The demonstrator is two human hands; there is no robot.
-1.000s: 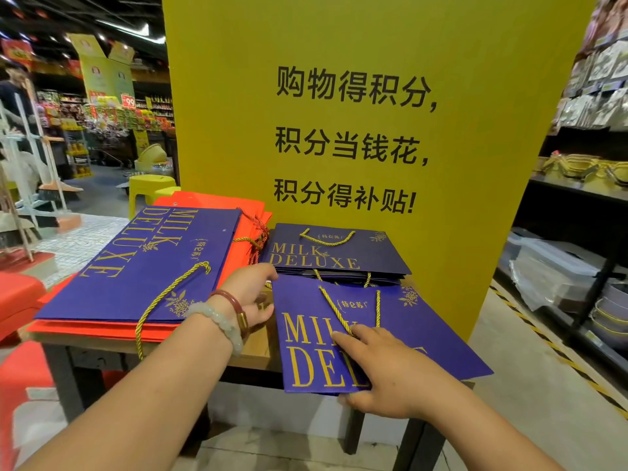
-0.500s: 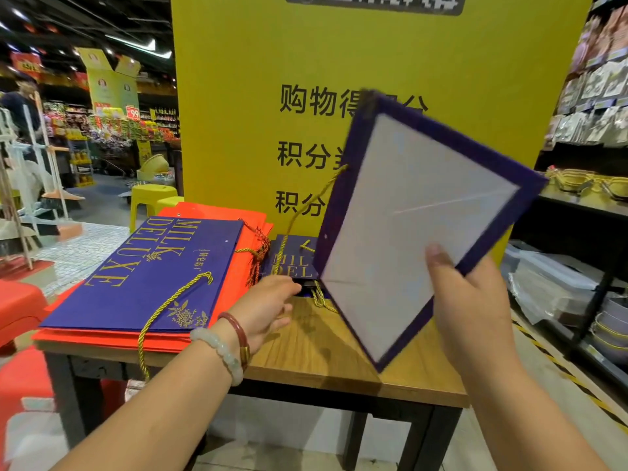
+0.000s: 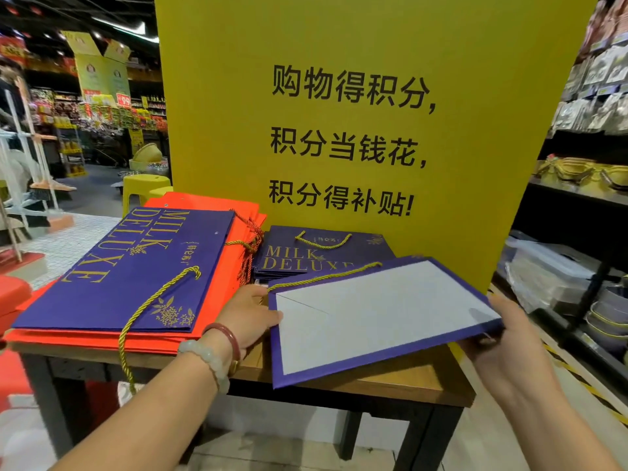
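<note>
A flat purple paper bag [image 3: 370,317] lies white side up over the wooden table [image 3: 390,380], its gold cord handle at the far edge. My right hand [image 3: 509,338] grips its right edge, thumb on top. At the bag's left edge my left hand [image 3: 249,316] touches it with the thumb over the corner. Behind it sits a small stack of purple "Milk Deluxe" bags [image 3: 323,254]. A large purple bag [image 3: 125,270] lies on a pile of red bags [image 3: 210,212] at the left.
A tall yellow sign board [image 3: 356,96] stands right behind the table. Dark shelving with bowls and plastic boxes [image 3: 577,266] runs along the right. Red stools [image 3: 13,294] stand at the left, yellow stools [image 3: 142,188] beyond them.
The small purple bag was lifted off the table by my right hand, flipped over, and now comes down white side up. My left hand shifted right to its left edge.
</note>
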